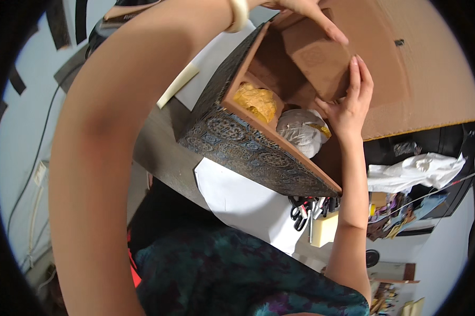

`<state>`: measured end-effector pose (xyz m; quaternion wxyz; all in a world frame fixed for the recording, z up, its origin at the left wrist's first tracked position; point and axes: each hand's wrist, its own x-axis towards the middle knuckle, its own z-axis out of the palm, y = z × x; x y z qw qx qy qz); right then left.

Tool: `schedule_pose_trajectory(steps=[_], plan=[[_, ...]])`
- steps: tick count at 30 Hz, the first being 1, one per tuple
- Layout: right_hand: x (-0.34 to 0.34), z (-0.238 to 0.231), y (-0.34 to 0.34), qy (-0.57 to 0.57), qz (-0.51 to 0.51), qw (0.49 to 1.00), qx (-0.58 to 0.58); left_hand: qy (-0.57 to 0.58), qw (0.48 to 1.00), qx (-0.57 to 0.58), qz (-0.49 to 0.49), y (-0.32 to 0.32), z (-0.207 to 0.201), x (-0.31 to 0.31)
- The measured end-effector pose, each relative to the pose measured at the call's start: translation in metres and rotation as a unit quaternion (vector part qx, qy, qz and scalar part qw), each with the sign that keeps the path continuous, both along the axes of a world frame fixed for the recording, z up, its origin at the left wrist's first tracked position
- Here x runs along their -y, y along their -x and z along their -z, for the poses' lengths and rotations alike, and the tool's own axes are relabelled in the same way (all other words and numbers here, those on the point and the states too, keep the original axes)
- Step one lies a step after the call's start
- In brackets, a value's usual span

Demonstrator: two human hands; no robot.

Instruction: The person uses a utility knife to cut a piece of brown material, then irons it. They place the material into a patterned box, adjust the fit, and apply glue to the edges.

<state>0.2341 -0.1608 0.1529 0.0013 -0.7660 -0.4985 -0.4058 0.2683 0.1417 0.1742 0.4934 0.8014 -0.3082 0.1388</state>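
While your right grip [349, 108] grasps the brown piece [319, 60], I cannot tell whether your left grip [307, 9], just above it, clasps too; left of your right grip, the yellow bundle [255, 101] and white bundle [299, 129] already sit inside the patterned box [237, 145]; the piece is not yet released.

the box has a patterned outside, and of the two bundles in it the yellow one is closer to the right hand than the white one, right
Not quite: the head view shows the white bundle closer to the right hand; the yellow bundle is farther off. The rest stands.
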Motion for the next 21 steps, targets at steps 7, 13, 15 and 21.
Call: schedule_pose_trajectory(steps=[7,13,15,21], plan=[[-0.006,-0.008,0.009,0.001,0.018,1.000,0.004,0.266,0.945,-0.175,0.079,-0.023,0.007,0.006],[-0.001,-0.014,0.012,0.001,0.023,0.999,-0.030,0.257,0.939,-0.172,0.148,-0.017,0.004,0.004],[-0.003,-0.019,0.013,0.001,0.016,0.999,-0.032,0.303,0.908,-0.208,0.200,-0.020,0.001,-0.006],[-0.004,-0.022,0.011,0.002,0.017,0.999,-0.027,0.229,0.954,-0.173,0.085,-0.011,0.004,-0.005]])
